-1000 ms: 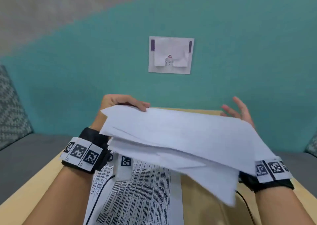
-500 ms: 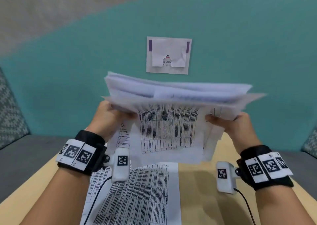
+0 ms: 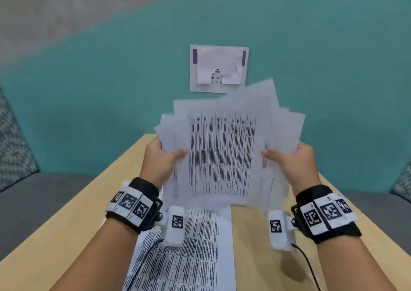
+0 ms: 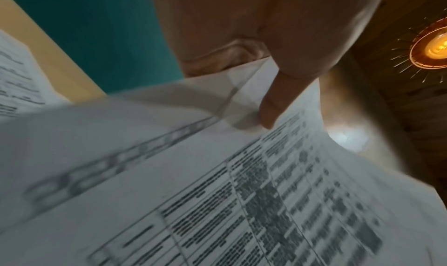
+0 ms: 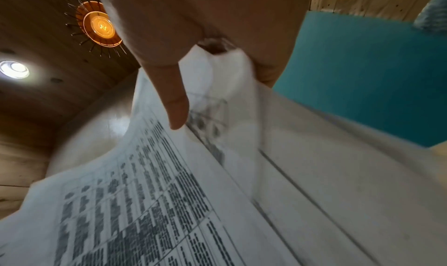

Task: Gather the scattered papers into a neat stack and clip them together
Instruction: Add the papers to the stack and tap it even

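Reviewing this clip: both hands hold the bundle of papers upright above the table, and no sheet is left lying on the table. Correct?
Not quite. Both the left hand and the right hand do hold the bundle of papers upright above the table, but the head view shows a printed sheet still lying on the table beneath them.
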